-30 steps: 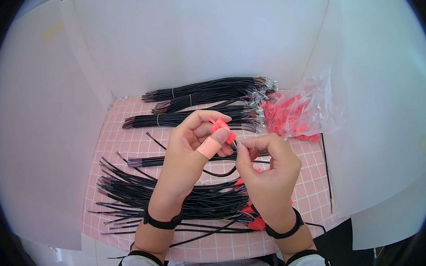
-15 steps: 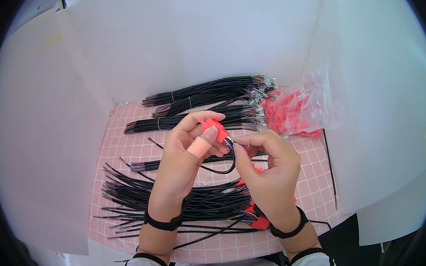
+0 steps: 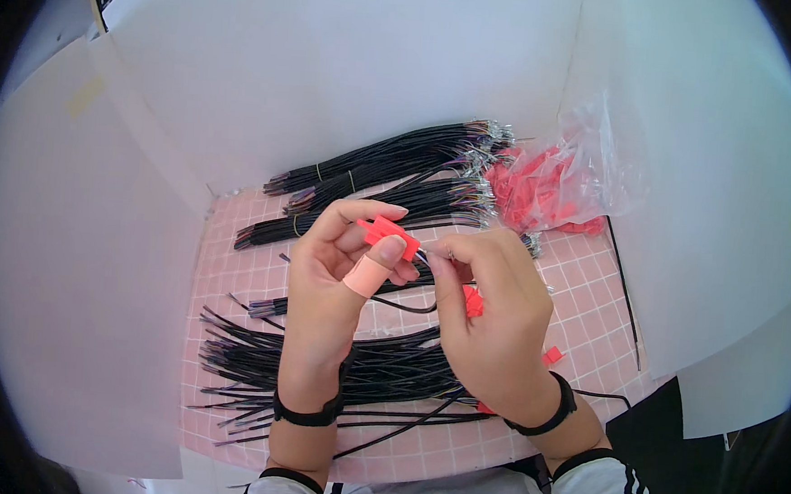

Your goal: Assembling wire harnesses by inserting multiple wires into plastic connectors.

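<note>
Between the thumb and fingers of my left hand (image 3: 345,253) is a red plastic connector housing (image 3: 387,235). An orange-pink band wraps that thumb. My right hand (image 3: 496,312) pinches thin coloured wires at the connector's right end; the fingertips hide their tips. From these wires a black-sheathed cable (image 3: 407,307) curves down below my hands. Under my forearms lies a loose pile of black cables (image 3: 397,365), some with red connectors on their right ends. One red connector (image 3: 472,300) shows just behind my right thumb.
Tied bundles of black cables (image 3: 392,161) with metal-tipped wires lie at the back. Beside them, a clear plastic bag (image 3: 590,182) holds red connectors. White panels (image 3: 362,55) surround the pink gridded tabletop (image 3: 590,318). A single black cable (image 3: 626,288) runs along its right side.
My right hand has shifted slightly left and closer to the connector, its fingers now at the wire entry. My left hand still holds the connector. The whole view has tilted a little.
</note>
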Tool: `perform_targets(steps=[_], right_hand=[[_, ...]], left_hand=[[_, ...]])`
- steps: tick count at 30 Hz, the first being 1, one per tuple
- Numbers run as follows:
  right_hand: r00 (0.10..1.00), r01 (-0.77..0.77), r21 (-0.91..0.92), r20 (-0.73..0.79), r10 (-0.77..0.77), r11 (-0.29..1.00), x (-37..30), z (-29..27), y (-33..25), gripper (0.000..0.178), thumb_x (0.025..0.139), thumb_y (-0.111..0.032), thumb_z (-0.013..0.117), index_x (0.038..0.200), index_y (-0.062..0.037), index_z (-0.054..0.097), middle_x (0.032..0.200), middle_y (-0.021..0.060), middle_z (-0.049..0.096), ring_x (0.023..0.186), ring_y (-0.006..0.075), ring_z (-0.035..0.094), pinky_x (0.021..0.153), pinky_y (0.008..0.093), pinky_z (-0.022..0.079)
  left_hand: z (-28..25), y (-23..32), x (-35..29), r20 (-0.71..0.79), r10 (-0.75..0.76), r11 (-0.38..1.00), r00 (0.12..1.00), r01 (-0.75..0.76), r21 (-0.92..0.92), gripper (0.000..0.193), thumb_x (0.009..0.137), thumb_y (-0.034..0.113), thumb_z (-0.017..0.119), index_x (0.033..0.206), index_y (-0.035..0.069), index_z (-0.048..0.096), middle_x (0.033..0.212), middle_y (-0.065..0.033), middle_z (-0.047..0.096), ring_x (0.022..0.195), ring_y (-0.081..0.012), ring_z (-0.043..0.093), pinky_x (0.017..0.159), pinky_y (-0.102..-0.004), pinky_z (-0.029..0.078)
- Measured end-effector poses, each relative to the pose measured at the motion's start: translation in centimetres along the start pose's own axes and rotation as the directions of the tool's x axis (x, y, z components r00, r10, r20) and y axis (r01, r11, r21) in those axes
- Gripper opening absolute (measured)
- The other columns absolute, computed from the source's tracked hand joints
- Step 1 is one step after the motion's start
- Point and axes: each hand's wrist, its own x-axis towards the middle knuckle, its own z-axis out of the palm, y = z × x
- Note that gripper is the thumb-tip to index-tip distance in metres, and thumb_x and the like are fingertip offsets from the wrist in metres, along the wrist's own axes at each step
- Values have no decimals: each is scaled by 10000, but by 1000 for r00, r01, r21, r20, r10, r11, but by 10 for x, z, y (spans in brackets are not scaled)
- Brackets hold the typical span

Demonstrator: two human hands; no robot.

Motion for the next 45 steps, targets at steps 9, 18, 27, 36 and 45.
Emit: perform_targets(steps=[9,18,27,36,45], right_hand=[[988,-132,180,100,116,975,5,-6,5,104,701,12,586,786,-15,532,680,95,502,614,236,506,537,325,396],[996,-82,73,53,78,994,3,-3,6,112,692,19,585,772,-17,516,687,97,489,631,255,496,541,333,396],[996,81,13,-23,-81,997,1,3,9,106,703,8,579,784,-13,514,700,102,486,636,259,491,543,337,393],[992,-90,95,92,82,991,2,-4,8,113,691,4,590,783,-23,530,698,96,509,615,251,508,529,329,399],[999,19,26,44,-21,999,1,-1,11,103,685,19,572,767,-22,524,679,94,469,619,261,479,529,342,388]], left_hand=[[1,-3,0,-46,51,998,998,-50,27,236,786,68,580,995,-20,514,783,-99,590,645,-126,570,599,-223,455],[3,-5,1,-50,49,998,998,-47,47,253,779,63,586,1005,-29,517,784,-103,594,639,-126,571,601,-220,455],[5,-6,0,-81,78,996,994,-74,46,262,779,59,586,1013,-36,516,776,-100,594,629,-123,569,592,-212,453],[4,-5,0,-99,83,996,992,-78,51,264,773,53,590,1011,-35,517,770,-94,595,629,-120,569,587,-211,453],[10,-7,-2,-86,107,988,991,-96,121,263,777,34,585,1022,-29,515,791,-78,590,653,-101,566,595,-203,473]])
